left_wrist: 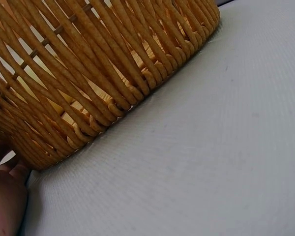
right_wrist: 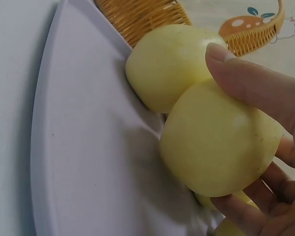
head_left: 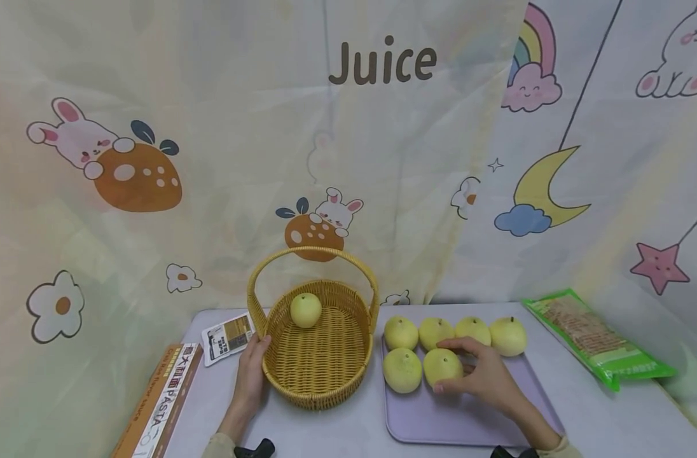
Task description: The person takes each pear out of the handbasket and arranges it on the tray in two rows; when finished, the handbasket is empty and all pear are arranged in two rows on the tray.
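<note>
On the right, my right hand (head_left: 486,375) holds a pale yellow pear (head_left: 442,367) between thumb and fingers, over the lilac tray (head_left: 434,426). The right wrist view shows the thumb on one side of this pear (right_wrist: 219,140) and fingers on the other. Beside it sits another pear (head_left: 402,370), with a row of several pears behind. My left hand (head_left: 250,375) grips the left side of a wicker basket (head_left: 320,356); its fingers are partly hidden there. One pear (head_left: 306,310) lies inside the basket, towards the back.
A green-edged food packet (head_left: 597,337) lies right of the tray. Left of the basket is a small white and brown packet (head_left: 228,338). A pasta box (head_left: 159,401) stands at the table's left edge. A printed curtain (head_left: 222,159) hangs behind.
</note>
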Demonstrator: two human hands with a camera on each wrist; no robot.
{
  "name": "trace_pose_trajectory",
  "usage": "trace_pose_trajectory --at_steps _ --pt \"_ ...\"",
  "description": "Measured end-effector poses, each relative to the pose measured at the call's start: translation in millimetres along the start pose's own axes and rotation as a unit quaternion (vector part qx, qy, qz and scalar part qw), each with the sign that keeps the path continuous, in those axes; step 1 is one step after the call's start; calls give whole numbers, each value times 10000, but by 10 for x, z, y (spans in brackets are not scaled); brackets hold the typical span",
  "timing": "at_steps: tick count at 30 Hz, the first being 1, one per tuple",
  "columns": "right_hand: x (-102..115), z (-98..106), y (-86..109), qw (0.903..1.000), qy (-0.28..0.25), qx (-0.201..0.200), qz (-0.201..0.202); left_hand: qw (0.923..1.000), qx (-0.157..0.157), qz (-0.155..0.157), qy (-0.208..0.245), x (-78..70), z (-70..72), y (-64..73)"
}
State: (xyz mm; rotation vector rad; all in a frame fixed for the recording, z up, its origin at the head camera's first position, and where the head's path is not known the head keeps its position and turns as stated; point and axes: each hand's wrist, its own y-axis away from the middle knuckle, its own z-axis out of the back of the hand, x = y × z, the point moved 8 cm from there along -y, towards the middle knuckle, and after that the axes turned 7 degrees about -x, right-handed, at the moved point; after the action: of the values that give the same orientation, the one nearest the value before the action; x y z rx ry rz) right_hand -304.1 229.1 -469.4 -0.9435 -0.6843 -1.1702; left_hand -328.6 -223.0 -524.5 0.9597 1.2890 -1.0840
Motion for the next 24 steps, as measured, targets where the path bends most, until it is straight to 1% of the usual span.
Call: trace_pose_trajectory --at_steps 3,11,16,19,24 --pt "-17 -5 3 9999 68 -75 30 10000 -24 14 -20 4 4 1" --pt "7 2 15 9979 491 -321 267 9999 -41 81 -88 17 2 5" --pt "10 21 15 9975 644 -275 127 9999 -29 61 -108 -2 -2 7" --pt "5 30 17 9976 649 -251 40 9999 -32 68 -75 -6 -3 8" --pt "2 40 31 9975 606 -344 75 10000 -17 77 -41 -4 -14 6"
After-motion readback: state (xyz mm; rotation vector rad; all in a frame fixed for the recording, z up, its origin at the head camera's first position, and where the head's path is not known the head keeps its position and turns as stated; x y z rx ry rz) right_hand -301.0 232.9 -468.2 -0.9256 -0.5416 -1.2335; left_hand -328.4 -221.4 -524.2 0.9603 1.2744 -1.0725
